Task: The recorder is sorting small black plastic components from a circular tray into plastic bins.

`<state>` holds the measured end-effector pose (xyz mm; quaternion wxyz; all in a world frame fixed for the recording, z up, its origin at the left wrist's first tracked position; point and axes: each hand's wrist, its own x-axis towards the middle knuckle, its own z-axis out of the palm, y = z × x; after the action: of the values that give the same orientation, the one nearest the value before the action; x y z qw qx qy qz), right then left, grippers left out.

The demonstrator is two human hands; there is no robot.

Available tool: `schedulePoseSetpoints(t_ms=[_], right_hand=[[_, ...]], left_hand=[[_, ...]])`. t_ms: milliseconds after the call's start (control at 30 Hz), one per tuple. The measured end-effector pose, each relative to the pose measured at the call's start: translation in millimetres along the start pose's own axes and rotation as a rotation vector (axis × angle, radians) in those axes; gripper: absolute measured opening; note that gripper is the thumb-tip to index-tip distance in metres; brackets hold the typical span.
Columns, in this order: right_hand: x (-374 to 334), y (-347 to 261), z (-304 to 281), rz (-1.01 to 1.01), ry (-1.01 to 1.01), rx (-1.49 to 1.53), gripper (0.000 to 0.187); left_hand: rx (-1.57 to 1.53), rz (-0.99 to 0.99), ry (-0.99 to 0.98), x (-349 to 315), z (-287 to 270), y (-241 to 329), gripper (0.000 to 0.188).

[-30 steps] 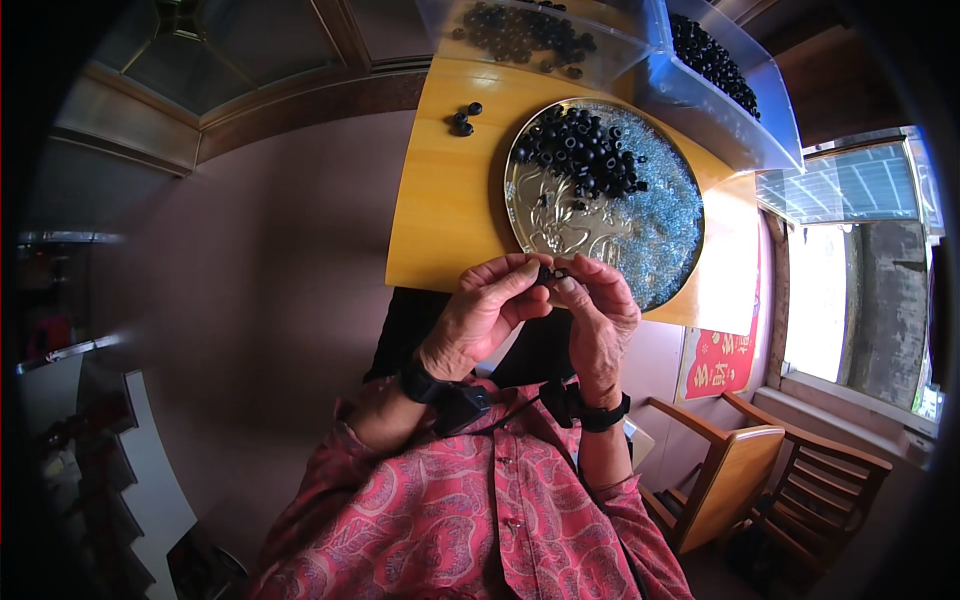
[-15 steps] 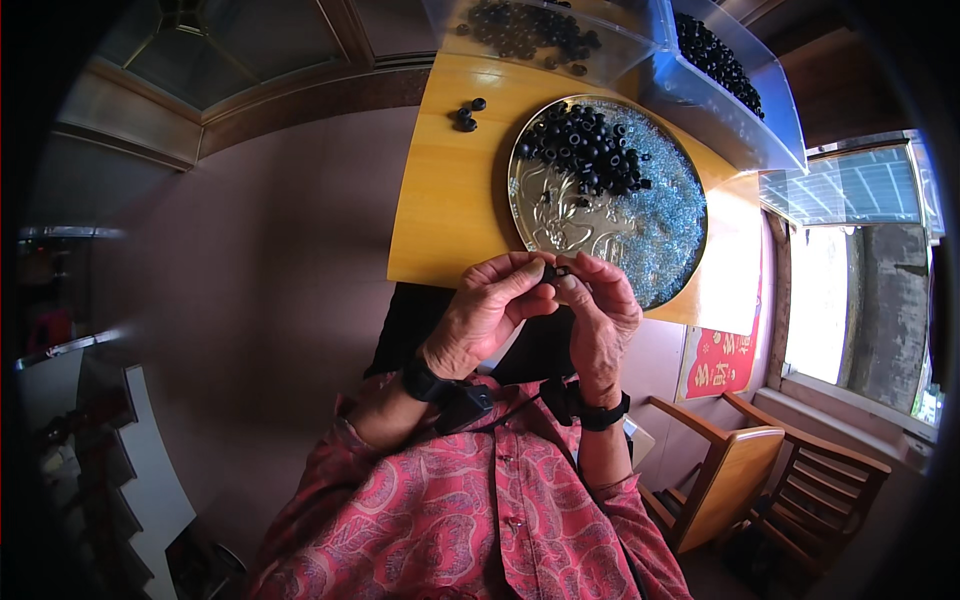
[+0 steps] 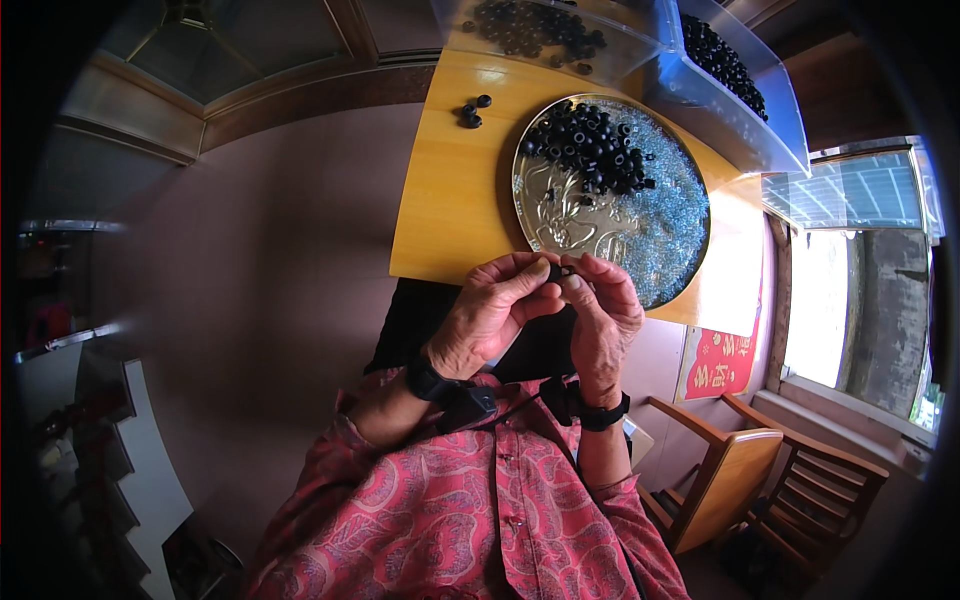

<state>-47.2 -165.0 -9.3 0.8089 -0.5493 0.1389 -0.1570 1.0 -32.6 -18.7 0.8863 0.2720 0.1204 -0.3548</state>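
Note:
Just past the near edge of the table, my left hand (image 3: 492, 308) pinches a small black ring-like piece (image 3: 556, 272) between thumb and fingers. My right hand (image 3: 604, 312) meets it there, its thumb and forefinger closed at the piece's right end; whether a second small part sits in that pinch is hidden. Beyond both hands lies a round metallic tray (image 3: 565, 220) with an embossed pattern. A heap of black ring-like pieces (image 3: 590, 145) covers its far left part. Small clear bluish pieces (image 3: 665, 215) are spread over its right side.
Several loose black pieces (image 3: 470, 113) lie on the yellow wooden table (image 3: 450, 190), left of the tray. Clear plastic bins (image 3: 725, 125) with more black pieces stand at the back. A wooden chair (image 3: 735, 480) is at the right, near a window (image 3: 850, 310).
Both hands stay together with the black piece between them; my fingers have shifted only slightly around it. The table and tray appear a little further right in the picture.

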Motion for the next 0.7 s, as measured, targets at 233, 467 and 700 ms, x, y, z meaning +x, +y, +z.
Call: schedulePoseSetpoints(t_ms=[233, 467, 700], right_hand=[[-0.8, -0.1, 0.4, 0.002, 0.008, 0.009, 0.027], [-1.4, 1.6, 2.8, 0.041, 0.044, 0.135, 0.025], [-1.1, 5.5, -0.1, 0.033, 0.029, 0.128, 0.026]], left_hand=[[-0.025, 0.008, -0.021, 0.5, -1.7, -3.0, 0.02], [-0.107, -0.026, -0.019, 2.9, -7.1, -7.2, 0.015], [-0.098, -0.018, -0.012, 2.6, -6.3, -7.5, 0.014]])
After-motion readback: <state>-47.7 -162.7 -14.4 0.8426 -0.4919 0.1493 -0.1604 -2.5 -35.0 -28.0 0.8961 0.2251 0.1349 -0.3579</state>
